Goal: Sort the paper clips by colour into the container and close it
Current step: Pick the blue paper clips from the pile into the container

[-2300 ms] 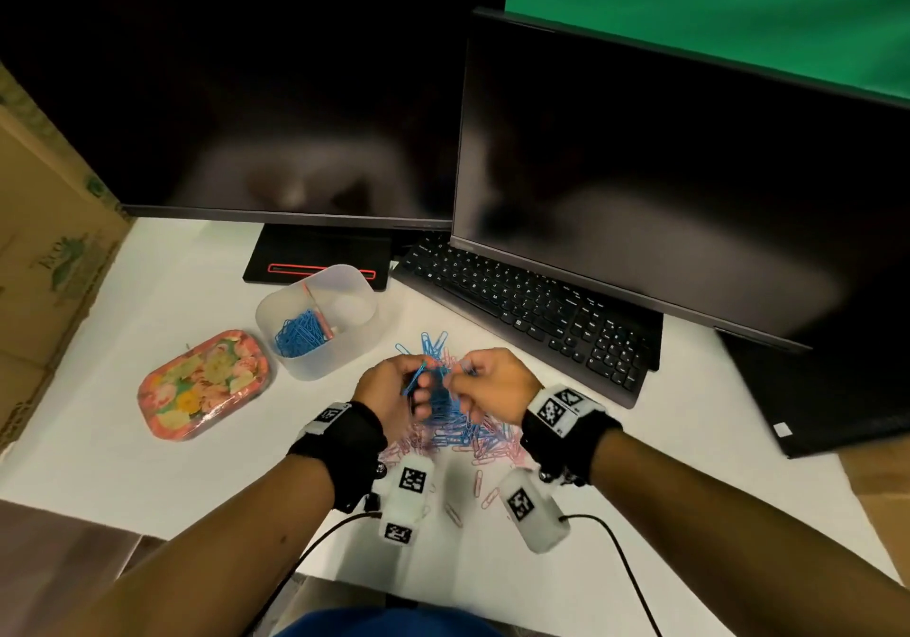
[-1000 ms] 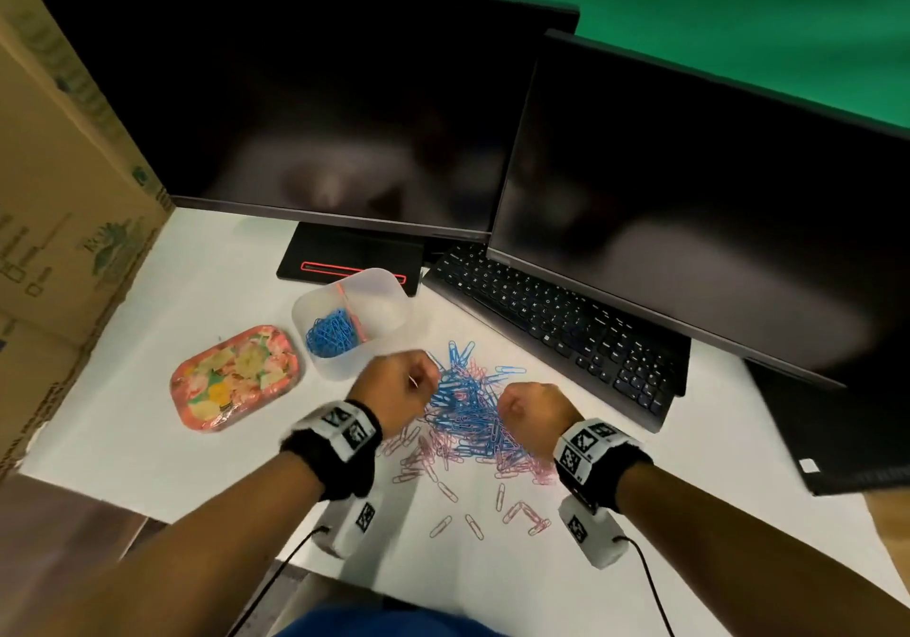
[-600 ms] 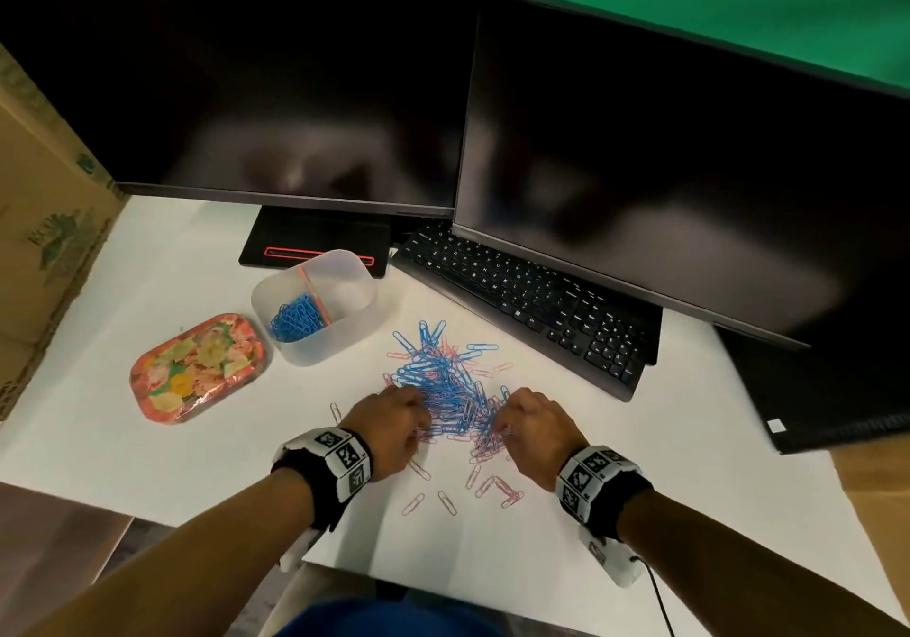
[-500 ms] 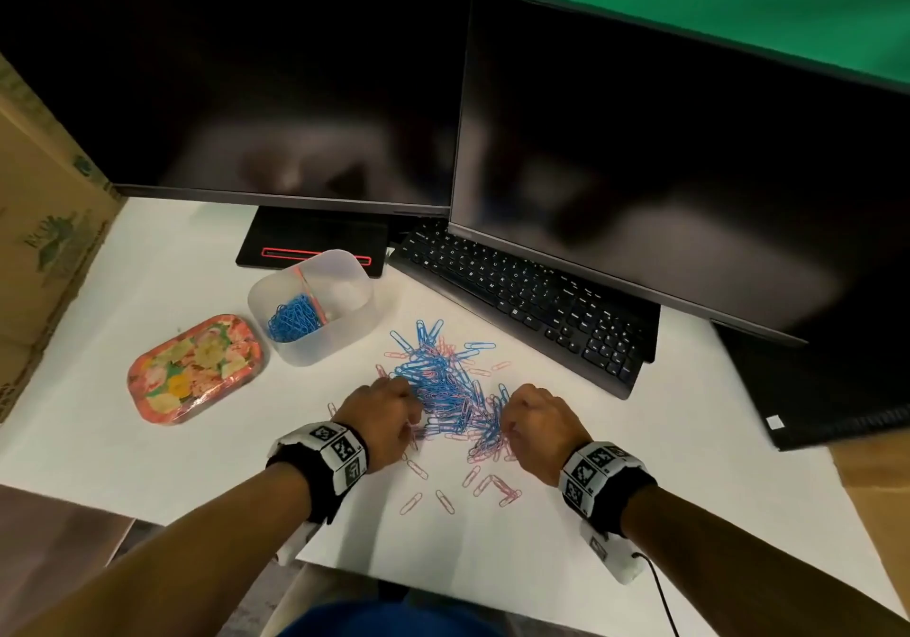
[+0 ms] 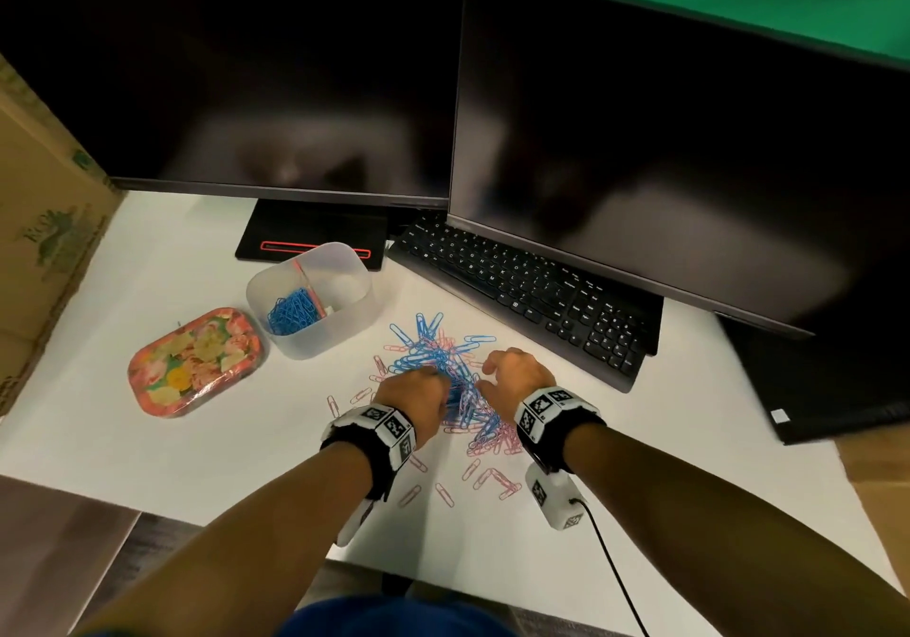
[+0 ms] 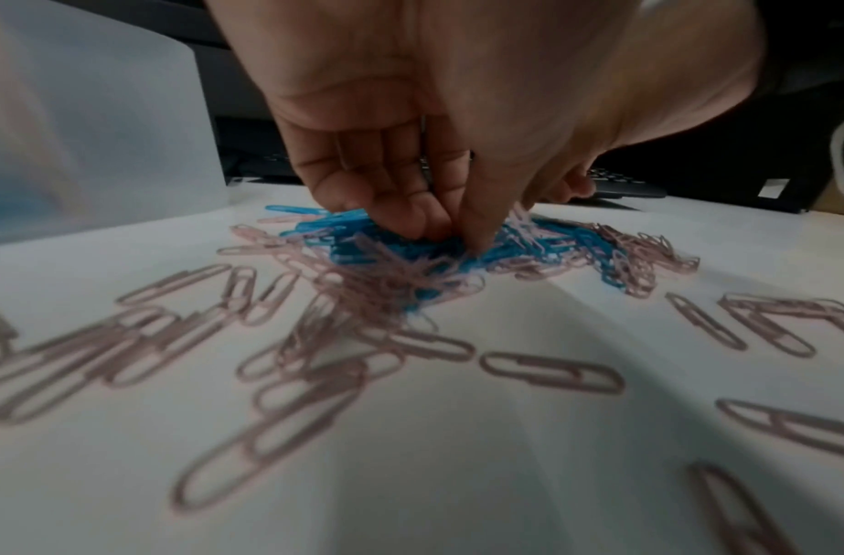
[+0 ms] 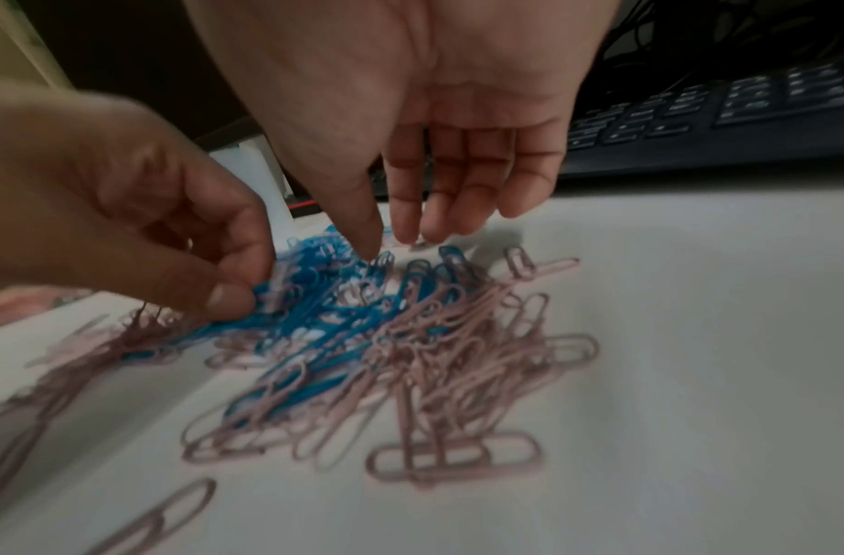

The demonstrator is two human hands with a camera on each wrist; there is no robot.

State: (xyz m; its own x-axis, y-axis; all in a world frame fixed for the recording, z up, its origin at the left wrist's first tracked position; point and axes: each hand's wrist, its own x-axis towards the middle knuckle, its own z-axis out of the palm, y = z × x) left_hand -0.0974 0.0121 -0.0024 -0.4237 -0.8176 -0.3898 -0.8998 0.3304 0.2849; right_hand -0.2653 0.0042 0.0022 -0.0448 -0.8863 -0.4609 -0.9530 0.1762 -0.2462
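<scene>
At the desk's centre, the left hand [image 5: 412, 397] pinches blue paper clips [image 5: 433, 358] from the mixed heap; the right hand [image 5: 512, 378] hovers, fingers relaxed, empty. Light, slippery, tangle-prone wire: pinch small bunches. The container [image 5: 344, 326] waits at ten o'clock.

1. The right hand [image 7: 410, 94] hangs palm-down from the top centre of the frame, fingers loose, thumb tip just touching the blue paper clips [image 7: 324, 300].
2. From the left, the left hand [image 7: 125, 210] pinches some blue clips.
3. Pink paper clips [image 7: 457, 375] tangle around them on the white table [image 7: 695, 375].
4. A dark keyboard [image 7: 719, 112] sits upper right.
</scene>
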